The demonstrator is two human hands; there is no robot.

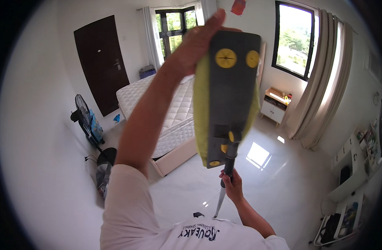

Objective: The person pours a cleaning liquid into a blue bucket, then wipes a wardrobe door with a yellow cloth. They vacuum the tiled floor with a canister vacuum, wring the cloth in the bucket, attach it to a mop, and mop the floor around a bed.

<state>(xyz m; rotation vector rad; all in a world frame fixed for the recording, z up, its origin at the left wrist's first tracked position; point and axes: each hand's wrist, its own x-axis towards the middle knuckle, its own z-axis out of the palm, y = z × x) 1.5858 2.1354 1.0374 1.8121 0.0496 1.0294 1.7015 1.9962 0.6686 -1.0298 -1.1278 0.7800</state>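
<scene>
A flat mop head (230,90), a dark grey plate with round yellow cloth holders, is raised in front of me. A yellow-green mop cloth (202,106) shows along both its long sides. At its upper end is my left hand (201,43), fingers behind the plate's edge and thumb pointing up; how firmly it grips is hidden. Below the swivel joint, my right hand (233,184) is closed around the dark upper part of the mop pole (220,201), whose silver tube runs down towards my shirt.
A bed with a bare quilted mattress (175,112) stands beyond my left arm. On the left are a pedestal fan (82,107) and a blue suitcase (96,126). A small cabinet (273,111) stands below the window; shelving (350,168) and a cart (340,223) line the right.
</scene>
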